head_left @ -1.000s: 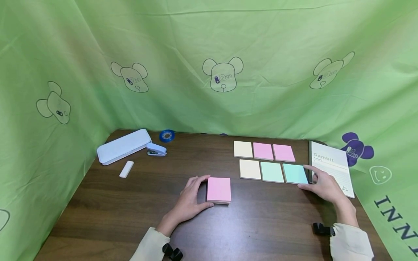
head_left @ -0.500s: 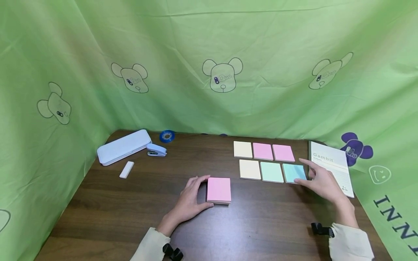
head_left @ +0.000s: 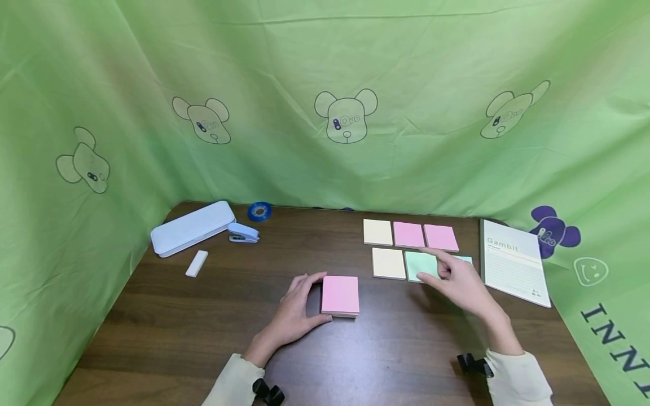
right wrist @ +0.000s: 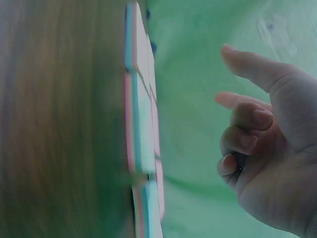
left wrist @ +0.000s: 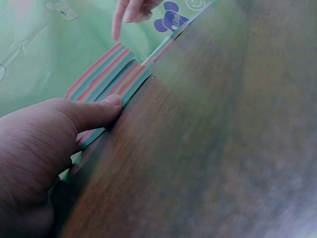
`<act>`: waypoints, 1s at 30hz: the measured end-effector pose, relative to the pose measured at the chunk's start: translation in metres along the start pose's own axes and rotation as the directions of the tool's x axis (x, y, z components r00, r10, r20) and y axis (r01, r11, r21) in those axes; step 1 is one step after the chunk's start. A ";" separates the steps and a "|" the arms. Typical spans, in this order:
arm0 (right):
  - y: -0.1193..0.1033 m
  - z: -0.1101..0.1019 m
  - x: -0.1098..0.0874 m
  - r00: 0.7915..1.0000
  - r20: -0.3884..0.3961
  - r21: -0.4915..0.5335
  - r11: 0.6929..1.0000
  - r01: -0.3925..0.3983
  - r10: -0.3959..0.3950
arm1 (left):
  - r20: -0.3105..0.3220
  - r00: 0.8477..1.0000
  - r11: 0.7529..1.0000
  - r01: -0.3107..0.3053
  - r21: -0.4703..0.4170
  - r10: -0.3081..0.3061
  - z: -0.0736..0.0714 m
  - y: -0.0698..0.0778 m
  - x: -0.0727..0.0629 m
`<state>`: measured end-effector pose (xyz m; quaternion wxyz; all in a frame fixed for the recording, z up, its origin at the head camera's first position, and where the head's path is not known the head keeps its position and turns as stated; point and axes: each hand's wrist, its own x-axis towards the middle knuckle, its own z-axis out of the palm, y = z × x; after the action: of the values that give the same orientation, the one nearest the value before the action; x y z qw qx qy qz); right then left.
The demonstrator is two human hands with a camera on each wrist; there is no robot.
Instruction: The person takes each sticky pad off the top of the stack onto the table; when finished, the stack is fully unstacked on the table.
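Note:
My left hand (head_left: pixel 290 318) holds a square stack of sticky notes (head_left: pixel 340 294) with a pink top, thumb at its front and index finger at its far left corner. In the left wrist view, the stack's side (left wrist: pixel 111 72) shows pink, yellow and blue layers with the thumb against it. My right hand (head_left: pixel 459 285) hovers over a mint sticky-note pad (head_left: pixel 417 261), index finger and thumb extended and apart, the other fingers curled in, holding nothing. It mostly hides a blue pad (head_left: pixel 464 259). In the right wrist view, a gap separates the hand (right wrist: pixel 277 129) from the pads.
Beside the mint pad lies a cream pad (head_left: pixel 388 263); behind are another cream pad (head_left: pixel 377 232) and two pink pads (head_left: pixel 408 234). A notebook (head_left: pixel 515 262) is at the right. A pale-blue case (head_left: pixel 193 228), stapler (head_left: pixel 244 233), blue tape roll (head_left: pixel 259 211) and white eraser-like block (head_left: pixel 197 263) lie left.
My right hand has let go of the blue pad, lifted, and moved left over the mint pad, uncovering the notebook. The left hand and its stack stay in place.

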<state>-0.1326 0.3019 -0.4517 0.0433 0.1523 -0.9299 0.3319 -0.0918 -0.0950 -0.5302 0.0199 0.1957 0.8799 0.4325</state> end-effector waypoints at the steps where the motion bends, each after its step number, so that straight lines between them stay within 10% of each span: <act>1: -0.004 0.004 0.001 1.000 0.004 0.008 1.000 0.009 -0.009 | 0.000 1.000 1.000 -0.001 0.001 0.001 0.000 0.000 0.000; 30: -0.073 0.107 -0.005 0.975 0.208 0.046 0.996 0.076 -0.084 | -0.009 1.000 1.000 0.004 0.011 -0.004 0.000 0.000 0.001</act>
<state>-0.1024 0.1822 -0.4917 -0.0445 0.2243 -0.9160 0.3296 -0.0930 -0.0942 -0.5301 0.0156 0.1919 0.8828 0.4285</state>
